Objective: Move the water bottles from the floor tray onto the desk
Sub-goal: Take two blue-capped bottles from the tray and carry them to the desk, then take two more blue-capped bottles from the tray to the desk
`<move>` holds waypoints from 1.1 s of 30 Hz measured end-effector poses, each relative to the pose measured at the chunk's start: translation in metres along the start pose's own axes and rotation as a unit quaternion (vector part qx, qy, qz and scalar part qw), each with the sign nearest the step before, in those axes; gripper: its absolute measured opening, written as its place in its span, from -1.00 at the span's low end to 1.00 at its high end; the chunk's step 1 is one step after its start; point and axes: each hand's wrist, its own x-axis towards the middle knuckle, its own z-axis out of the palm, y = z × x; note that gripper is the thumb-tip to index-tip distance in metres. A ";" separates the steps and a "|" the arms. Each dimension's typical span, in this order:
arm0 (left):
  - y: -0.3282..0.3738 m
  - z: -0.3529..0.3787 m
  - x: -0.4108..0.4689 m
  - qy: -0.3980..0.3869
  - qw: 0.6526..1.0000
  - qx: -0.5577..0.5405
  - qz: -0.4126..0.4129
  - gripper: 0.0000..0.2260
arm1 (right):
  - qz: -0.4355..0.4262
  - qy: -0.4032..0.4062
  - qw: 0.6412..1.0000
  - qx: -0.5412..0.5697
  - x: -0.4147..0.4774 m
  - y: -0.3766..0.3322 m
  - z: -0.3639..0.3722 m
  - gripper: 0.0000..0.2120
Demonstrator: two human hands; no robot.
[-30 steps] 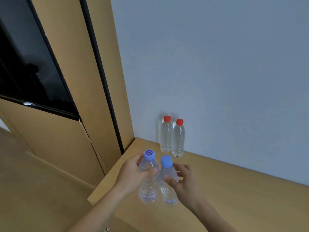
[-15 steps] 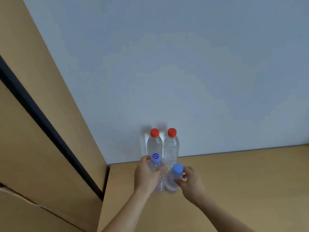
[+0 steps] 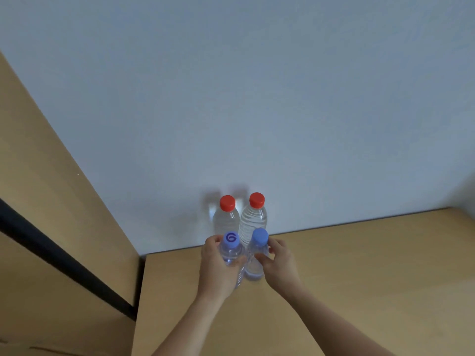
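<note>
Two clear water bottles with red caps stand side by side on the wooden desk against the wall: the left one and the right one. Directly in front of them are two bottles with blue caps. My left hand is wrapped around the bottle whose cap bears a swirl mark. My right hand grips the plain blue-capped bottle. Both held bottles are upright, side by side, with their bases at the desk surface. The floor tray is out of view.
A pale wall rises behind the desk. To the left stands a tall wooden panel with a black strip, close to the desk's left edge. The desk top stretches away to the right.
Both hands carried the blue-capped bottles forward and down, from near the desk's front to just in front of the red-capped pair. The camera view shifted right and closer to the wall.
</note>
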 end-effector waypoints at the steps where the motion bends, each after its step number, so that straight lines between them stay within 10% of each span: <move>1: 0.000 0.000 -0.001 -0.003 1.000 -0.004 0.000 -0.55 | 0.002 -0.003 1.000 -0.001 0.000 0.000 0.000 -0.66; 11: 0.011 -0.021 0.000 -0.017 0.998 0.037 0.043 -0.33 | 0.032 -0.029 0.998 0.037 -0.015 -0.005 -0.026 -0.33; 17: 0.063 -0.017 -0.029 0.096 0.971 0.033 0.217 -0.59 | 0.026 0.048 0.993 0.107 -0.053 -0.004 -0.074 -0.44; 26: 0.128 0.146 -0.150 -0.201 0.949 0.054 0.239 -0.89 | 0.045 0.204 0.964 0.164 -0.167 0.090 -0.240 -0.57; 33: 0.173 0.320 -0.336 -0.379 0.884 0.043 0.271 -0.93 | 0.144 0.440 0.873 0.156 -0.360 0.252 -0.414 -0.70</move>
